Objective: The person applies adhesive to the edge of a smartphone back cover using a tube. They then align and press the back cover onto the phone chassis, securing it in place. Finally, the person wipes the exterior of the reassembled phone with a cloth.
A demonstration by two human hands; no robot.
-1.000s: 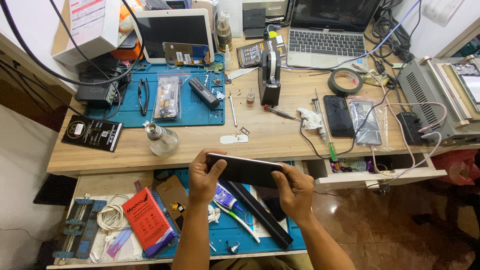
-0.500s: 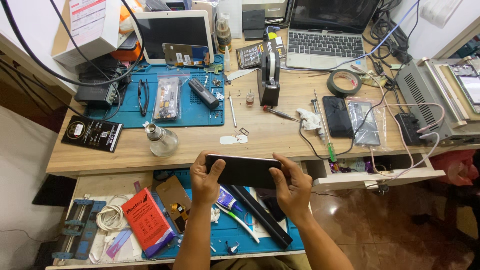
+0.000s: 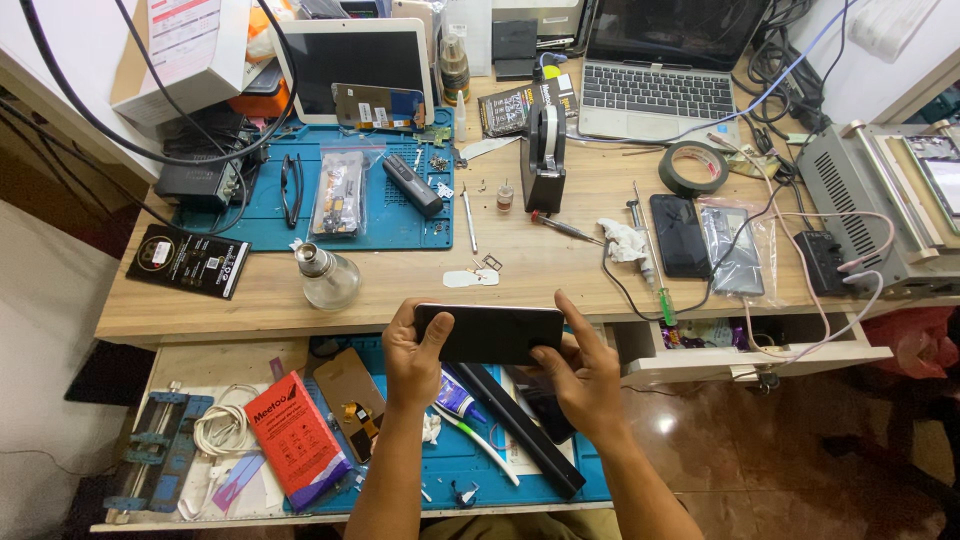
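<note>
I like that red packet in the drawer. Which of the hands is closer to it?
Left. The left hand grips the phone just up and right of the red packet; the right hand holds the phone's far end, farther away.

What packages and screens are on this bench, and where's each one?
Phone: black slab, held in left hand and right hand.
Tablet: white frame, dark screen, back left.
Laptop: dark screen, back right.
Red packet: flat, lower shelf.
White box: far left corner.
</note>
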